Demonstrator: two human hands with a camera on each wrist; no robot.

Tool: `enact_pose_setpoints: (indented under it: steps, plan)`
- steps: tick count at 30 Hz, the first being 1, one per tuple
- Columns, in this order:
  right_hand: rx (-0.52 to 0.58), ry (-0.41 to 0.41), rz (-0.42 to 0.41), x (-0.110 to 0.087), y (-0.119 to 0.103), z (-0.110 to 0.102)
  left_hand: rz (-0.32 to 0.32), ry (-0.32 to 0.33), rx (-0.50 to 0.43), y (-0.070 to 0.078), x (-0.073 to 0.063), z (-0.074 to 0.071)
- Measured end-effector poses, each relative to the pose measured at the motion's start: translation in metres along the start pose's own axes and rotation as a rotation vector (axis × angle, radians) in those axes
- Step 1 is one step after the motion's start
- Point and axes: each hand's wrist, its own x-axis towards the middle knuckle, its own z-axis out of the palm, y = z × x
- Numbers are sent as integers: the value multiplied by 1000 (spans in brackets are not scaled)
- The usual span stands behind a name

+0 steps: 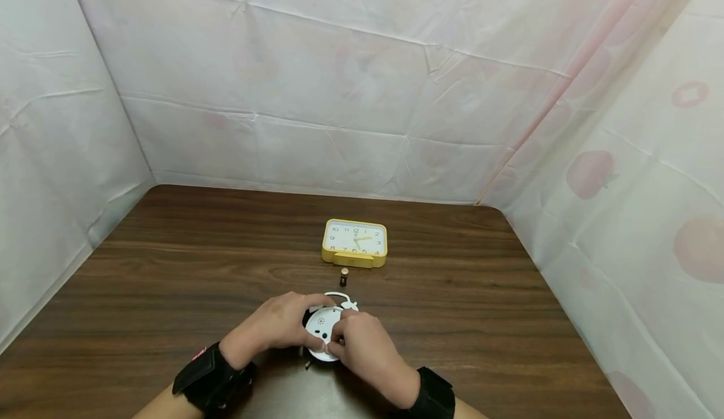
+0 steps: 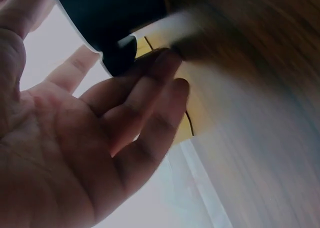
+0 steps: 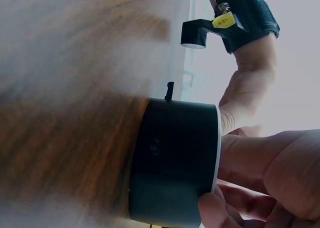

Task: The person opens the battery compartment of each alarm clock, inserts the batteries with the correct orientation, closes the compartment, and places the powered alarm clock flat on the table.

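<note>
A round alarm clock (image 1: 321, 325) lies face down on the table, its white back upward and its black side wall (image 3: 175, 158) facing the right wrist camera. My left hand (image 1: 279, 321) grips its left part, thumb at the near edge and fingers at the far edge. Curled over the right part of the back is my right hand (image 1: 367, 347); in the right wrist view one fingertip (image 3: 211, 210) presses the rim. Whether anything small sits between the right fingers is hidden. A small dark battery with a copper-coloured end (image 1: 344, 277) stands just beyond the clock.
Behind the battery, a yellow rectangular clock (image 1: 355, 238) lies face up on the brown wooden table (image 1: 226, 243). White printed cloth (image 1: 339, 92) hangs along the back and both sides. Each wrist wears a black strap (image 1: 208, 378) with a camera.
</note>
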Motion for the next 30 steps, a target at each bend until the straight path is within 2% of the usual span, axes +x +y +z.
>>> enact_pose_setpoints:
  steps: [4, 10, 16, 21, 30]
  plan:
    - [0, 5, -3, 1, 0, 0, -12, -5, -5, 1, -1, 0]
    - [-16, 10, -11, 1, 1, 0, 12, -11, -2, 1, -1, -2]
    - [-84, 44, -49, 0, 4, 1, 65, -28, -8, -4, -1, -2]
    - [-126, 68, -93, 0, 9, 2, 112, -21, 40, -8, -1, -2]
    - [-149, 56, -90, 0, 16, -3, 169, -39, 67, -10, -2, -4]
